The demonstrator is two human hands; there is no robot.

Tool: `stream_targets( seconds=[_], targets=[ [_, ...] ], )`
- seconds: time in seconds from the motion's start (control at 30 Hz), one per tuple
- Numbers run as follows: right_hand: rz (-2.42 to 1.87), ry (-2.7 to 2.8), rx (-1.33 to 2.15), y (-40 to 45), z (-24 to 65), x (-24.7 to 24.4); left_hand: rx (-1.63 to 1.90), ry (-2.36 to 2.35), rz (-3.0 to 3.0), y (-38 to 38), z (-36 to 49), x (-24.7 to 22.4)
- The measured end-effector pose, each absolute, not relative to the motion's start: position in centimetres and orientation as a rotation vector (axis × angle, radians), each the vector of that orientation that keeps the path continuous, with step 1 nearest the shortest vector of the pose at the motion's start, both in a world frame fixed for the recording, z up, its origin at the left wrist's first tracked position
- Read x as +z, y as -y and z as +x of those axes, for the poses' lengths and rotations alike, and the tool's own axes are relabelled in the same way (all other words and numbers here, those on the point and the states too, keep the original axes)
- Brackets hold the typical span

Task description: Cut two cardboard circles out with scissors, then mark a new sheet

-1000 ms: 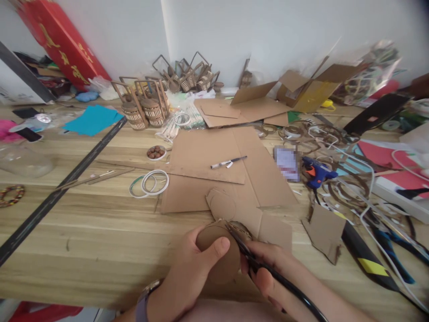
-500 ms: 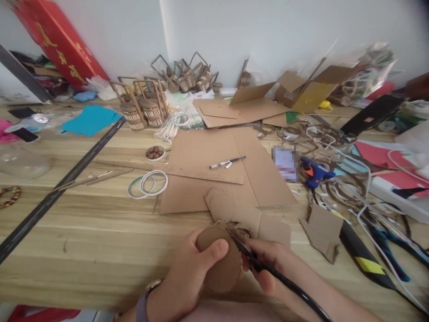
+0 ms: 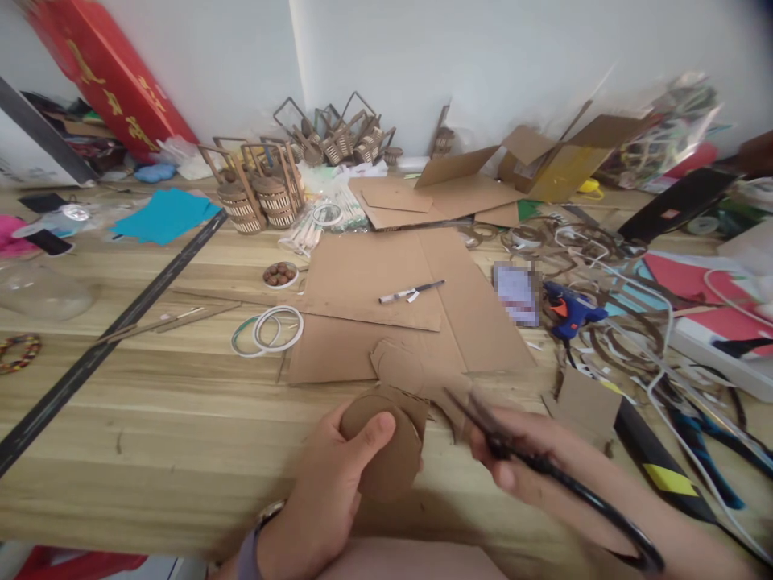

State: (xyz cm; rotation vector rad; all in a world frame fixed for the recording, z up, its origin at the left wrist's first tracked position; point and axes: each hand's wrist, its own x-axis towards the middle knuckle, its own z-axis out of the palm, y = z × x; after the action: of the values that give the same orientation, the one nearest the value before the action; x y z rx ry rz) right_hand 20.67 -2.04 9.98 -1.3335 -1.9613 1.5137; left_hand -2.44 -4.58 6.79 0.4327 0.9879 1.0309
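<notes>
A cardboard disc is being pinched over the bench in the left hand's closed grip; nearby, black scissors are being held in the right hand's curled grip.

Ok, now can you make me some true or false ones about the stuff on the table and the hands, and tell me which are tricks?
1. The left hand holds a round piece of cardboard. True.
2. The glue gun is yellow all over. False: it is mostly blue, with some orange.
3. The right hand holds the scissors. True.
4. The pen is standing upright. False: it lies on a flat cardboard sheet.
5. The bright blue sheets lie on the table. True.
</notes>
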Motion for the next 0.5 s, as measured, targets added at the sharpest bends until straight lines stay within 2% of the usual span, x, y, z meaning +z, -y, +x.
stream_targets(
  seconds=[0.1, 0.37, 0.5],
  targets=[
    [-1.423, 1.752, 1.338, 2.0, 19.1, 10.6, 0.953, -0.95, 0.465, 4.6, -2.1, 6.6],
    [-1.157, 1.88, 1.408, 2.1, 16.3, 9.6, 0.831, -0.806, 0.385, 4.9, -2.1, 6.7],
    [-0.945, 2.044, 1.099, 1.8, 16.8, 8.6, 0.747, -0.659, 0.283, 5.0, -2.1, 6.7]
  ],
)
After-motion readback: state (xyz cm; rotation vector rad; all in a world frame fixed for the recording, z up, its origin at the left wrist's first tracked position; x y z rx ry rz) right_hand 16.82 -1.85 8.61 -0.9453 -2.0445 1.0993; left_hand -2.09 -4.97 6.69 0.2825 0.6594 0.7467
